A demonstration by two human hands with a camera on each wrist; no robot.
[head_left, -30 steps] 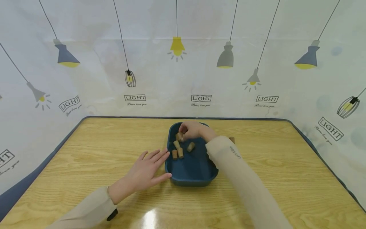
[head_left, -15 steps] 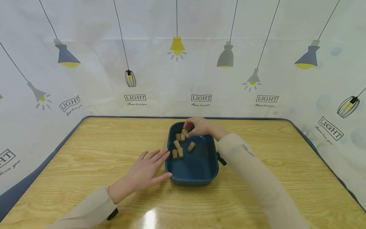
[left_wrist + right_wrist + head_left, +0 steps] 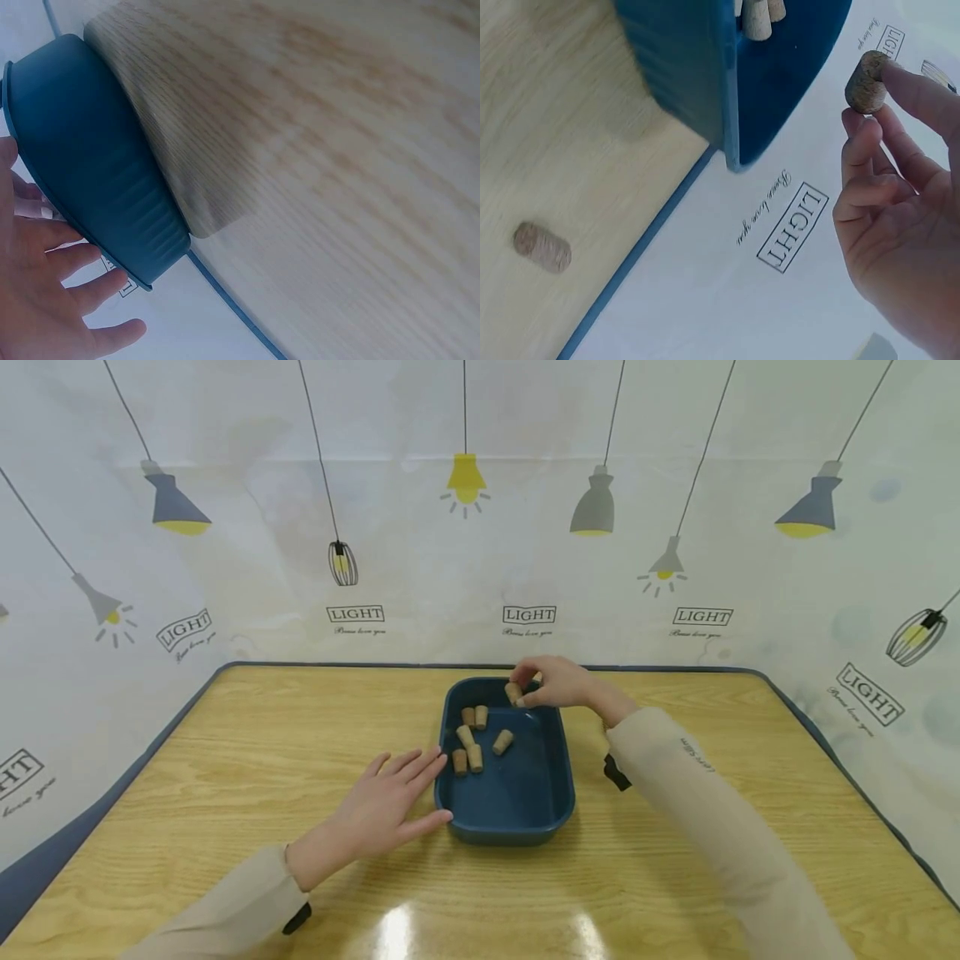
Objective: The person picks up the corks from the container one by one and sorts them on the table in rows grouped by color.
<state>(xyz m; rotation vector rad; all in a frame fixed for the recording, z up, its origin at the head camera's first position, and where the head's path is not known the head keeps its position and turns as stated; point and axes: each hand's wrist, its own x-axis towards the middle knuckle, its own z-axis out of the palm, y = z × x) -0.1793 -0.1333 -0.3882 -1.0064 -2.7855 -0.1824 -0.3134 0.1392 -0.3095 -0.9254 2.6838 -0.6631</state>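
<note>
A blue rectangular tub (image 3: 510,837) stands on the table with several corks (image 3: 475,757) lying inside, mostly along its left side. My right hand (image 3: 558,683) pinches one cork (image 3: 513,693) between thumb and fingers over the tub's far right end. That same held cork (image 3: 867,82) shows in the right wrist view, raised beside the tub's rim (image 3: 733,112). My left hand (image 3: 382,810) has its fingers spread, with fingertips and thumb tip against the tub's left rim. In the left wrist view, those fingers (image 3: 97,291) lie along the rim's outside, uncurled.
Another cork (image 3: 542,247) lies on the wooden table (image 3: 570,135) outside the tub; my right sleeve (image 3: 690,785) mostly covers that spot in the head view. A wall covering (image 3: 420,568) printed with lamps rises behind the table's far edge.
My right hand has gone from the tub's far left corner, among the corks there, rightward and up with one cork in its fingers. The left hand has stayed at the rim.
</note>
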